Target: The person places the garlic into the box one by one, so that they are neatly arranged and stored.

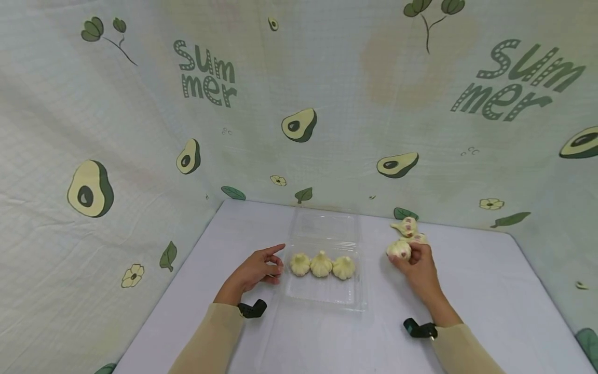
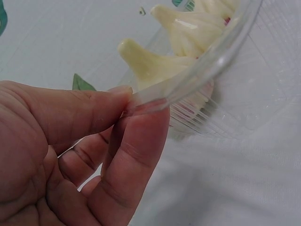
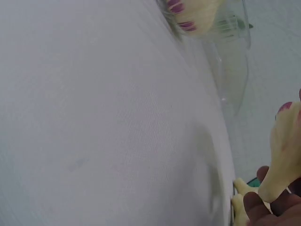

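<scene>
Left hand (image 1: 256, 269) pinches box (image 1: 320, 292) with 3 bulbs (image 1: 321, 264); right hand (image 1: 420, 270) grips garlic (image 1: 398, 250)

Head cam sits high, faces forward and down, far enough back for tabletop (image 1: 486, 291), cloth wall (image 1: 336, 67), left hand (image 1: 259, 267) and right hand (image 1: 419, 270); left wrist cam is tight on its hand and the clear box (image 2: 209, 71); right wrist cam is rolled sideways, skimming the tabletop, garlic bulb (image 3: 284, 146) at its right edge; all three share the box.
</scene>
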`<state>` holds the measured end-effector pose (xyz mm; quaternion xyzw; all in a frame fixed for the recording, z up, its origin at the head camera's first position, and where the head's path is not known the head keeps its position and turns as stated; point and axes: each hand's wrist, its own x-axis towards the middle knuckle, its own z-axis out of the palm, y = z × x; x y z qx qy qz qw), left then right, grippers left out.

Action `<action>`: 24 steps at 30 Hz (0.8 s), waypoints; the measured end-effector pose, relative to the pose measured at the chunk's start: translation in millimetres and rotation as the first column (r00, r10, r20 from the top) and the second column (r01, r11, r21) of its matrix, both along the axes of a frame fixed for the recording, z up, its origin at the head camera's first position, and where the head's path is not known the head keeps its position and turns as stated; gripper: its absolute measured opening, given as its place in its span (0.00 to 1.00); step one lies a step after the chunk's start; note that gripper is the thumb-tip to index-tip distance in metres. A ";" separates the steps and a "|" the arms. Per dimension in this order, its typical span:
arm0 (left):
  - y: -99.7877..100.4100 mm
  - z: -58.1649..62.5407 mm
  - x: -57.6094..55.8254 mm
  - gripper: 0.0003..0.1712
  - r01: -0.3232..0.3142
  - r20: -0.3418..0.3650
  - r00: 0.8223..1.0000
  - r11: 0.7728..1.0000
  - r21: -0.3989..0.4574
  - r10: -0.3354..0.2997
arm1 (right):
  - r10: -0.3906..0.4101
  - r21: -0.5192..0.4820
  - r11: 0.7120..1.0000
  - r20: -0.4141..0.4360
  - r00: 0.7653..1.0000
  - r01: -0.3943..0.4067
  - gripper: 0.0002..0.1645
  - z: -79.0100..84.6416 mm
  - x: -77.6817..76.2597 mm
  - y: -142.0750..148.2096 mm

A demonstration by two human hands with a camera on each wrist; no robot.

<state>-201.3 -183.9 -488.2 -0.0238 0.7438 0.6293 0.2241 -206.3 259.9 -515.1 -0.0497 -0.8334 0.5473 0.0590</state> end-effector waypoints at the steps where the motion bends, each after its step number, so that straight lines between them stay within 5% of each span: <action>1: 0.0 -0.2 0.1 0.45 0.004 -0.006 1.000 1.000 -0.001 -0.004 | 0.004 -0.013 1.000 0.001 1.000 -0.004 0.43 0.6 1.2 -0.8; 24: 7.1 -1.6 -3.0 0.46 0.009 0.002 1.000 1.000 0.008 -0.009 | -0.064 -0.029 0.998 -0.007 0.998 0.064 0.40 7.9 19.7 -5.0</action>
